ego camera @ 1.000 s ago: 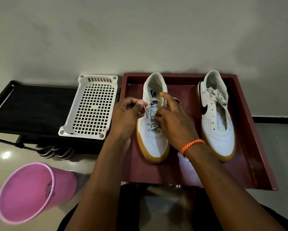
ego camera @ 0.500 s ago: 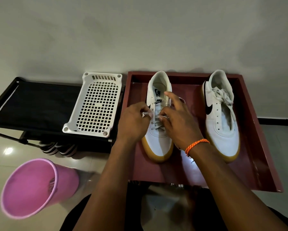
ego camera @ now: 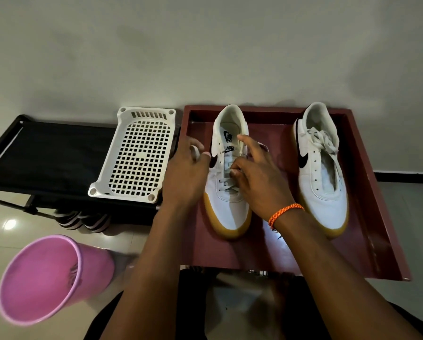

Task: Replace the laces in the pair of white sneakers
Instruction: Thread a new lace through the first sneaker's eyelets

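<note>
- left hand [ego camera: 184, 177] pinches flat white lace [ego camera: 195, 153] end
- right hand [ego camera: 259, 182] pinches lace over left sneaker [ego camera: 230, 192] – smooth white, gum sole
- both sneakers on maroon tray [ego camera: 367, 217]

This is looking like a home, likely an entryway: a glossy tiled floor [ego camera: 21, 241] is meeting a plain painted wall [ego camera: 205, 45], a black fabric shoe rack [ego camera: 46, 155] is sheltering striped shoes [ego camera: 83, 219] underneath, and a pink bin [ego camera: 46, 278] is standing nearby.
</note>
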`<act>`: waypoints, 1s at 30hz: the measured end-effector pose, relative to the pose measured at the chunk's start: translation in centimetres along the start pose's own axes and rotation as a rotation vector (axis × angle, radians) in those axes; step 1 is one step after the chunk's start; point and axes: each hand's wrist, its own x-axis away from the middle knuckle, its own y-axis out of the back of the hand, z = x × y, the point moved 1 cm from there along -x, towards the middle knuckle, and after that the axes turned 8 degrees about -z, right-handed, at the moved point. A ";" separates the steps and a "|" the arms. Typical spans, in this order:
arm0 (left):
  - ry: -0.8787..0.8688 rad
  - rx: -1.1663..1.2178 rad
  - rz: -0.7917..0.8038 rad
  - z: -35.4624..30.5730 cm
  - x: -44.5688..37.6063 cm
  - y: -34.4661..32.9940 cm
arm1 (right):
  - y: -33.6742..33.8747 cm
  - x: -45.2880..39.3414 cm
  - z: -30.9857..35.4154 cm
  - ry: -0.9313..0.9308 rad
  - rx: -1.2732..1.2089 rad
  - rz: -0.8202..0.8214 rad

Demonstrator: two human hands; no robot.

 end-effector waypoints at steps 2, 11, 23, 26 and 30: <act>-0.161 -0.349 0.089 1.0 0.3 -1.0 | -0.1 0.0 -0.2 -0.006 -0.006 0.006; -0.057 0.048 0.113 0.5 0.0 -0.9 | 0.0 0.0 -0.1 0.004 -0.022 0.009; 0.100 0.383 -0.056 -0.3 -0.4 0.4 | -0.2 0.1 -0.3 0.006 -0.022 0.003; -0.225 -0.340 0.039 1.4 0.0 -0.9 | -0.3 0.1 -0.5 -0.001 -0.023 0.017; -0.267 -0.284 0.046 1.4 0.0 -1.7 | -0.3 0.1 -0.6 0.002 -0.014 0.020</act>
